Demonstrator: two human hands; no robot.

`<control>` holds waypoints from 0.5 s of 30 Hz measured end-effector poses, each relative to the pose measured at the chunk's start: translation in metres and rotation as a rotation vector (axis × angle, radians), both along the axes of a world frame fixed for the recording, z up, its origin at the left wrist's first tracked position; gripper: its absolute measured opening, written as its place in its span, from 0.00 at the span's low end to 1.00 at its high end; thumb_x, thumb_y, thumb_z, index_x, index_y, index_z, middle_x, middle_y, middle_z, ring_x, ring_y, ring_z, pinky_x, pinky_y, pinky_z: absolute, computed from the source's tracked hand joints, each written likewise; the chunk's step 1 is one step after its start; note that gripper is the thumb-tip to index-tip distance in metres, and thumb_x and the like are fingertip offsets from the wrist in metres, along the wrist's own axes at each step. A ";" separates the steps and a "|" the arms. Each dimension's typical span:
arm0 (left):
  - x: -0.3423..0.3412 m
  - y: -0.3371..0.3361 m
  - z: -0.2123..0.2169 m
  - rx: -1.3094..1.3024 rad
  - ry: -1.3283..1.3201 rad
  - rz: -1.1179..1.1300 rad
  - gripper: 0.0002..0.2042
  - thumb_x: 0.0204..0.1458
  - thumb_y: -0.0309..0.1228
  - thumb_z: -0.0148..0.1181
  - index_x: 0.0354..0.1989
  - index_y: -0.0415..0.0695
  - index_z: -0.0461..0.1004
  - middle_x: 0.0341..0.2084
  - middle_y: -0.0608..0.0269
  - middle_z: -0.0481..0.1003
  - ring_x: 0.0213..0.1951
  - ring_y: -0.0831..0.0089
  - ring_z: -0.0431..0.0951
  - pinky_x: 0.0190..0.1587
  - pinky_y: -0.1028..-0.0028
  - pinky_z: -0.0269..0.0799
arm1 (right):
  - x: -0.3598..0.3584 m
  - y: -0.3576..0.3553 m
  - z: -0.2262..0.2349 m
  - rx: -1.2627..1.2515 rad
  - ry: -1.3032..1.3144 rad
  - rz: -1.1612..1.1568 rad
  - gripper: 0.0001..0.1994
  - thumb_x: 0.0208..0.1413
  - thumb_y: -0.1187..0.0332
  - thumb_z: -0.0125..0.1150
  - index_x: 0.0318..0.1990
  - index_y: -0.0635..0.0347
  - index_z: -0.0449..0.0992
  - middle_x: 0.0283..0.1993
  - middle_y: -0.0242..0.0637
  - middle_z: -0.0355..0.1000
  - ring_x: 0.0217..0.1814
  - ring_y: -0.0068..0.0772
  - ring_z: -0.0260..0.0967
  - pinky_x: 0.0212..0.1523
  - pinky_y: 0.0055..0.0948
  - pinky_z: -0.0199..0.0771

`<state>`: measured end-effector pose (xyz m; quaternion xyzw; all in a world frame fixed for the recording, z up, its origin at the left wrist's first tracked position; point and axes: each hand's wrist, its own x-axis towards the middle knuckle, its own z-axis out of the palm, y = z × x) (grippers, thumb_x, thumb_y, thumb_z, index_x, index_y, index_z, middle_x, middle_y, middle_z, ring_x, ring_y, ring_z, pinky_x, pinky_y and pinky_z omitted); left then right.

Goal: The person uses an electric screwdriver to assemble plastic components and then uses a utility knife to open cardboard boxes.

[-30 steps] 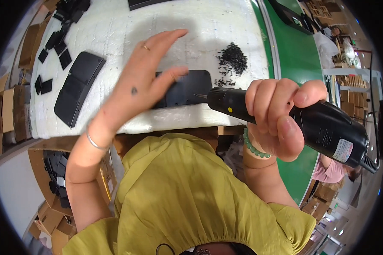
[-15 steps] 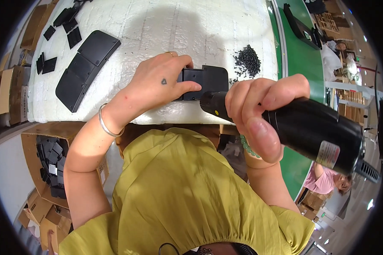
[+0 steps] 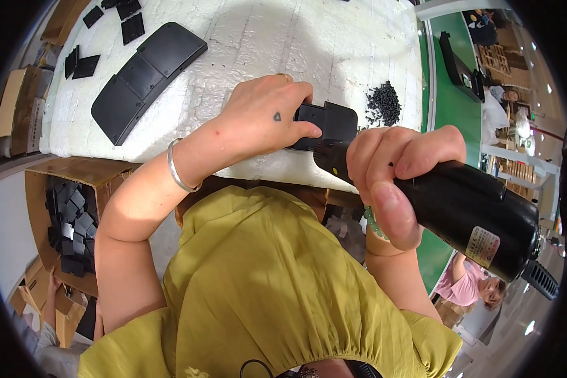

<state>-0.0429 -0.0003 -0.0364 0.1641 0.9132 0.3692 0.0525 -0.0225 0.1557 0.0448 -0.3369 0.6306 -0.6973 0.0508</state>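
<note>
Lowered since a second ago, when its fingers were spread, a worker's left hand grips a flat black plastic panel on the glossy white table covering in the head view, thumb across its face, forefinger bent at the far edge, other fingertips hidden. The right hand curls tightly round a thick black electric screwdriver, its nose now over the panel's near edge, bit out of sight; the change appears to leave the part steadied, near a heap of small black screws.

Short-sleeved olive top is filling 6 o'clock; silver bangle is showing at 9, green bead bracelet at 4, ring at 12.
</note>
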 end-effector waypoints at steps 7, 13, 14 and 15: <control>-0.001 0.000 -0.001 0.031 0.047 0.004 0.19 0.40 0.43 0.63 0.35 0.42 0.73 0.28 0.55 0.73 0.35 0.59 0.73 0.37 0.65 0.68 | 0.001 -0.001 0.001 -0.055 -0.045 -0.060 0.13 0.44 0.73 0.56 0.33 0.55 0.56 0.17 0.29 0.56 0.16 0.23 0.52 0.20 0.24 0.54; 0.004 -0.017 0.016 1.385 -0.252 0.347 0.20 0.44 0.35 0.64 0.44 0.38 0.71 0.29 0.59 0.76 0.31 0.77 0.75 0.33 0.77 0.70 | 0.004 0.010 0.020 -0.282 -0.106 -0.335 0.27 0.43 0.68 0.60 0.52 0.62 0.59 0.29 0.37 0.67 0.22 0.23 0.60 0.24 0.20 0.63; 0.010 -0.009 0.028 1.401 -0.249 0.315 0.19 0.45 0.33 0.63 0.44 0.37 0.70 0.28 0.61 0.75 0.29 0.79 0.74 0.32 0.79 0.70 | 0.001 0.004 0.019 -0.210 -0.152 -0.425 0.33 0.42 0.67 0.61 0.58 0.63 0.55 0.37 0.42 0.68 0.26 0.25 0.61 0.26 0.19 0.65; 0.015 -0.002 0.037 1.414 -0.239 0.293 0.18 0.46 0.31 0.62 0.44 0.37 0.70 0.27 0.62 0.75 0.28 0.81 0.73 0.31 0.80 0.70 | -0.003 0.009 0.010 -0.137 -0.138 -0.290 0.32 0.46 0.68 0.58 0.58 0.66 0.53 0.49 0.47 0.64 0.32 0.26 0.61 0.32 0.22 0.66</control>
